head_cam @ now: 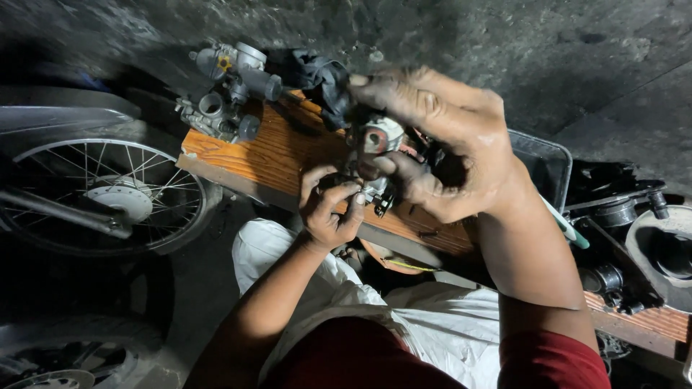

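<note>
My right hand [440,140], dark with grease, grips a small metal engine part [375,140] with a round reddish face, held up over a wooden board [267,155]. Just below it, my left hand [330,209] pinches the lower end of the same part [378,194] with thumb and fingertips. Both hands hover above the board's near edge. What the fingers of the left hand hold exactly is too small and blurred to tell.
Two grey carburetors [225,90] lie at the board's far left corner beside a black rag [321,79]. A spoked motorcycle wheel [108,194] stands left. A dark tray [544,166] and black metal parts [634,238] sit right. White cloth [425,317] covers my lap.
</note>
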